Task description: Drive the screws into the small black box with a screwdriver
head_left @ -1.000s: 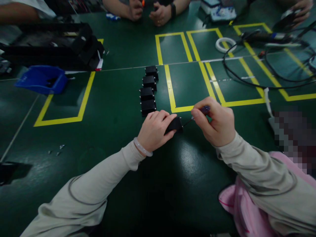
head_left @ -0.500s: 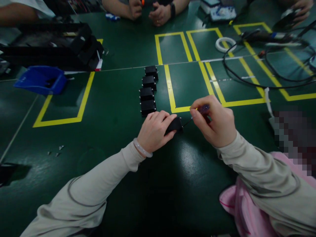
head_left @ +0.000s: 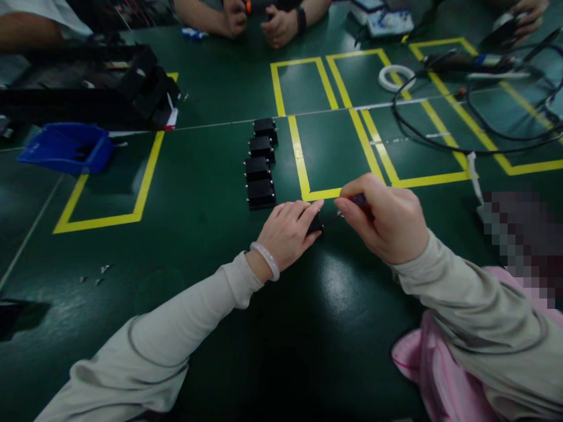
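My left hand (head_left: 291, 230) is closed over a small black box (head_left: 315, 224) on the green table, covering most of it. Only the box's right end shows, with a screw at its side. In my right hand (head_left: 385, 220) is a screwdriver (head_left: 358, 201) with a dark purplish handle, gripped in the fist. Its thin shaft points left and down at the screw on the box's right end; whether the tip is seated I cannot tell. Beyond my left hand, several similar black boxes (head_left: 261, 192) stand in a column, with screws sticking out at their sides.
Loose screws (head_left: 104, 269) lie on the left. A blue bin (head_left: 65, 146) sits beside black trays (head_left: 145, 88). A white tape roll (head_left: 396, 78) and black cable (head_left: 422, 142) occupy the right rear. Another person's hands (head_left: 281, 26) are across the table; pink cloth (head_left: 435, 369) is near my right arm.
My left hand has shifted slightly right along the black box, covering more of it. The screwdriver stays at the box's right end. The whole view has shifted a little.
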`<action>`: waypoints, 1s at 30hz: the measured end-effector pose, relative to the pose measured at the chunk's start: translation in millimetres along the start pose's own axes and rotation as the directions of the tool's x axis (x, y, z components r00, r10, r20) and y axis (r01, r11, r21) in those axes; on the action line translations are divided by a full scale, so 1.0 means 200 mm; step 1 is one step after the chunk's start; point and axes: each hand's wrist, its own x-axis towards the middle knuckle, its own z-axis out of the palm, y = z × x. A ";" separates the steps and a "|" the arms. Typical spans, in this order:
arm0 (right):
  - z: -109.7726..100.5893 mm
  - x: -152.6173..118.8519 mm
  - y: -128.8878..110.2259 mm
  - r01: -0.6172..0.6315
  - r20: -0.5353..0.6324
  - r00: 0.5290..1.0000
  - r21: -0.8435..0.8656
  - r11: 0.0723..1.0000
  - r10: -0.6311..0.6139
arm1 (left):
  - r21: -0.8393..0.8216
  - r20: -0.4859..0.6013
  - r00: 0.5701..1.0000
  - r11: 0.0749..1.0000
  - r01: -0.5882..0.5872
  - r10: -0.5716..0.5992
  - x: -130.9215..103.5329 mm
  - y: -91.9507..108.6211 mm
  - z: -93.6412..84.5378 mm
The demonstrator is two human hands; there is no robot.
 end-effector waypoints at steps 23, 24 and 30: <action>0.01 0.00 0.01 0.058 -0.044 0.997 -0.031 0.998 -0.059 | -0.035 0.014 1.000 0.999 -0.012 0.012 0.00 -0.02 0.02; 0.00 0.00 0.01 0.066 -0.044 0.997 -0.032 0.997 -0.067 | -0.035 0.015 1.000 0.999 -0.012 0.013 0.00 -0.02 0.02; 0.01 -0.01 0.01 0.049 -0.033 0.998 -0.021 0.999 -0.050 | -0.027 0.007 1.000 0.999 -0.019 0.019 0.01 -0.02 0.02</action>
